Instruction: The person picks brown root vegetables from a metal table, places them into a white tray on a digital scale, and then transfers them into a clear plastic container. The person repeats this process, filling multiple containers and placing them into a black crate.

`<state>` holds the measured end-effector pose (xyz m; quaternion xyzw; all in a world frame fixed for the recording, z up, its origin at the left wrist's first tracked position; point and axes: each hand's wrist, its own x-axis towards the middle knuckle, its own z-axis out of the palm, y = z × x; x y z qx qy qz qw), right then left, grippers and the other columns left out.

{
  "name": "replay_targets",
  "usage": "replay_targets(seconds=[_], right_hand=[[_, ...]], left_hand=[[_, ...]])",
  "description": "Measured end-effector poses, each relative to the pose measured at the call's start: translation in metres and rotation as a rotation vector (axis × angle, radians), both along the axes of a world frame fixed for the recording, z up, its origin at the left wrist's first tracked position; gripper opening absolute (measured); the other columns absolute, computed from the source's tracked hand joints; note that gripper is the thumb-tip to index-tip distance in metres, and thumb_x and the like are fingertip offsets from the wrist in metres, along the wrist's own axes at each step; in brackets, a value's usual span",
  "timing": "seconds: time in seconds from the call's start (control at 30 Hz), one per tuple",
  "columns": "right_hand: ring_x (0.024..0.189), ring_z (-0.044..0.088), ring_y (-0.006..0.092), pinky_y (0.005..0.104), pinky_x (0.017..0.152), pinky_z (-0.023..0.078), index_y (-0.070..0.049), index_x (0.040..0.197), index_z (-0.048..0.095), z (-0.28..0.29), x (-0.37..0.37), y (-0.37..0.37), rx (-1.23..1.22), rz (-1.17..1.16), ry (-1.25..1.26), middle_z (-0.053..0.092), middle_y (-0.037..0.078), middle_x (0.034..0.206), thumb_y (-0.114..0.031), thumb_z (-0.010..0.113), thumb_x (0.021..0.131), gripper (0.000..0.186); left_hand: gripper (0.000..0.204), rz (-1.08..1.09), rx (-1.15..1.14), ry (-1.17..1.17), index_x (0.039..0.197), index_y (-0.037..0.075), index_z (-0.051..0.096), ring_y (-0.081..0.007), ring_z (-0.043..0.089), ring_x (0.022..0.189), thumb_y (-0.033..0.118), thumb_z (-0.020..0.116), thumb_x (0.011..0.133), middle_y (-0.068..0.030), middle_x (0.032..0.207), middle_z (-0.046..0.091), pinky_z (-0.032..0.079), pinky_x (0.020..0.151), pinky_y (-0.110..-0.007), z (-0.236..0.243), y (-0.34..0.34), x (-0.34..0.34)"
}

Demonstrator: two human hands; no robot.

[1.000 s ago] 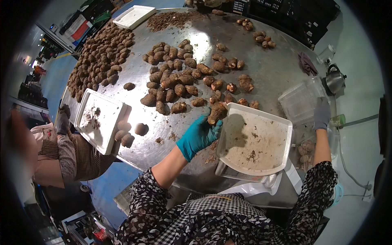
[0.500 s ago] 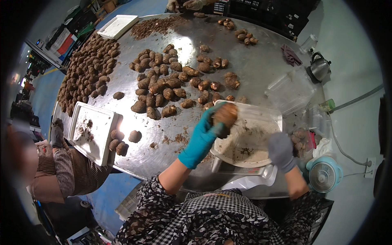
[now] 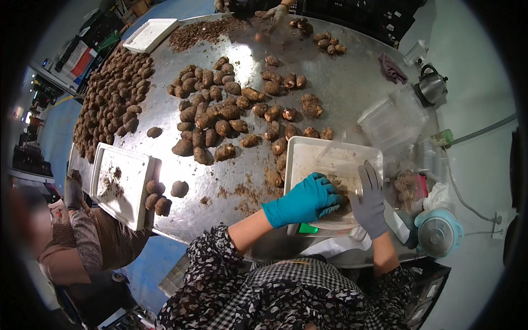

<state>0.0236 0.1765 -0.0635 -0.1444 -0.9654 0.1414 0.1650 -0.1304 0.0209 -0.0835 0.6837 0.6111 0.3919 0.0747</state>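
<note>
My left hand (image 3: 308, 202), in a teal glove, is in the white tray (image 3: 297, 144) with its fingers curled over a brown taro (image 3: 345, 204), mostly hidden beneath it. Close on the right, my right hand (image 3: 372, 204), in a grey glove, reaches over the tray's right side with fingers stretched out. Dirt lies on the tray floor, and a faint see-through shape shows across its upper part. The tray rests on a scale whose green display (image 3: 308, 228) shows at the front edge. Several taros (image 3: 273, 177) sit against the tray's left side.
Loose taros (image 3: 223, 113) cover the table's middle, with a big heap (image 3: 113, 99) at the left. A co-worker stands left by another white tray (image 3: 122, 187); another's gloved hand (image 3: 275, 15) is at the far edge. Clear boxes (image 3: 385, 121), a kettle (image 3: 432, 86) and a small fan (image 3: 438, 234) stand right.
My left hand has lowered the taro from above the tray's left rim into the tray. My right hand has come left, fingers now extended. The scale's display now glows green.
</note>
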Motion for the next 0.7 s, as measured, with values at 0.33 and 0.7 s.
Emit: replay_targets(seconds=[0.33, 0.7], right_hand=[[0.113, 0.043, 0.0349, 0.0416, 0.099, 0.036, -0.003, 0.133, 0.039, 0.002, -0.018, 0.007, 0.009, -0.034, -0.223, 0.046, 0.017, 0.127, 0.003, 0.052, 0.070, 0.064], [0.113, 0.042, 0.0349, 0.0415, 0.099, 0.037, -0.004, 0.133, 0.039, -0.005, -0.009, 0.004, 0.026, -0.158, -0.241, 0.046, 0.016, 0.126, 0.005, 0.053, 0.070, 0.065]], left_hand=[[0.063, 0.970, -0.286, -0.097, 0.128, 0.004, 0.044, -0.0348, 0.054, 0.097, 0.013, 0.071, 0.073, -0.0182, 0.104, 0.056, 0.044, 0.082, -0.045, -0.113, 0.005, -0.142], [0.031, 0.092, 0.199, -1.826, 0.113, 0.002, 0.055, -0.0213, 0.059, 0.092, 0.026, 0.047, 0.094, -0.0106, 0.102, 0.061, 0.047, 0.070, -0.031, -0.055, -0.002, -0.139]])
